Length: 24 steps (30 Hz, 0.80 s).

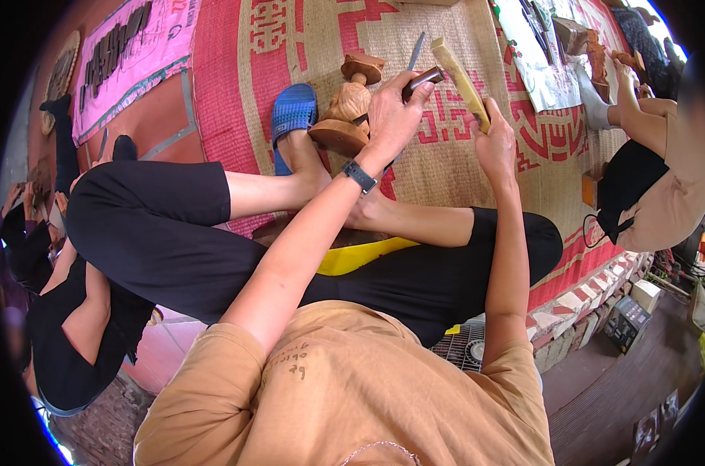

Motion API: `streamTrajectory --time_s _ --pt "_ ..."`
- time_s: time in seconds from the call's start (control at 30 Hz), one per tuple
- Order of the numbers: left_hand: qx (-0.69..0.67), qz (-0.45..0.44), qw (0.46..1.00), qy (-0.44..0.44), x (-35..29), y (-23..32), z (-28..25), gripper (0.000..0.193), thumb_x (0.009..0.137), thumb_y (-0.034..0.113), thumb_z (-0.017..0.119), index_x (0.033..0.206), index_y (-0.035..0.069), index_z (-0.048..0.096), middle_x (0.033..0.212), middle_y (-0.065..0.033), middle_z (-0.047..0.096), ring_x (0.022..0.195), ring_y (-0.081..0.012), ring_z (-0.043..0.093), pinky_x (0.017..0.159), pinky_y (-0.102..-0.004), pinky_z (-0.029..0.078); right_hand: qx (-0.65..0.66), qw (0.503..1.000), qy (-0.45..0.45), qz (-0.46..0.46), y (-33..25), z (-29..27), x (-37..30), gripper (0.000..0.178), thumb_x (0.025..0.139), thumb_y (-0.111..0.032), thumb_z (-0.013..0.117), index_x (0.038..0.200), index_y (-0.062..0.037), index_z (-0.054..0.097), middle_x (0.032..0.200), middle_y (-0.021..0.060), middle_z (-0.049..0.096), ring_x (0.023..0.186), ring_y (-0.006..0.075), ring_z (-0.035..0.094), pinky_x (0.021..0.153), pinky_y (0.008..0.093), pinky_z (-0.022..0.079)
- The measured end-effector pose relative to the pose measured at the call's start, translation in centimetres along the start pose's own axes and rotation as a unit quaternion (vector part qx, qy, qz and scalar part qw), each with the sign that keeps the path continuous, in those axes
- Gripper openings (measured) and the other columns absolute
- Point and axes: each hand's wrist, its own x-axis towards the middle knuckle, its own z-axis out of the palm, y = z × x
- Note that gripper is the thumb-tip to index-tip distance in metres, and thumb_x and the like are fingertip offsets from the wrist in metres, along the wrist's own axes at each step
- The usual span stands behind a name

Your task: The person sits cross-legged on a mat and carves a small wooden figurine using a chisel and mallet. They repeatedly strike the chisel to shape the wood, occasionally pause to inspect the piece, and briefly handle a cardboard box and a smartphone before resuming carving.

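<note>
A carved wooden piece [349, 101] with a round base and a flared top rests on the mat between my feet. My left hand [393, 111], with a dark watch on its wrist, is closed round the dark brown handle of a chisel [422, 83]. The handle's end points up and right. A dark blade seems to meet the carving beside the hand, though fingers hide most of it. My right hand [495, 144] grips a pale wooden mallet [461, 79], whose far end is raised close to the chisel's handle end. A thin grey blade [417, 50] lies beyond the carving.
I sit on a red and tan woven mat [446, 186]; a blue slipper [293, 111] is on one foot. A pink sheet [127, 58] at far left bears several dark tools. More tools lie on a white sheet [543, 70] at right. Other people sit on both sides.
</note>
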Motion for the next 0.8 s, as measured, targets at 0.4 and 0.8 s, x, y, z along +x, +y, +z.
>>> streamTrajectory --time_s 0.4,0.8 --pt "-0.009 0.023 0.999 0.027 0.0 -0.9 0.3 0.023 0.087 0.027 0.065 0.096 0.005 0.065 0.076 -0.0128 0.062 0.07 -0.0276 0.058 0.066 -0.0378 0.044 0.079 0.996 -0.029 0.026 0.1 0.0 -0.1 0.02 0.086 -0.001 0.061 0.105 -0.0047 0.056 0.085 0.0109 0.066 0.081 0.021 0.063 0.074 0.0336 0.048" --pt "-0.047 0.031 0.997 0.046 -0.1 -0.9 0.1 0.027 0.089 0.028 0.064 0.095 0.001 0.064 0.073 -0.0132 0.06 0.068 -0.0246 0.056 0.063 -0.0359 0.043 0.001 1.0 -0.003 0.011 1.0 0.2 0.1 0.02 0.085 0.0 0.061 0.104 -0.0039 0.056 0.085 0.0104 0.065 0.079 0.0217 0.061 0.073 0.0351 0.047"
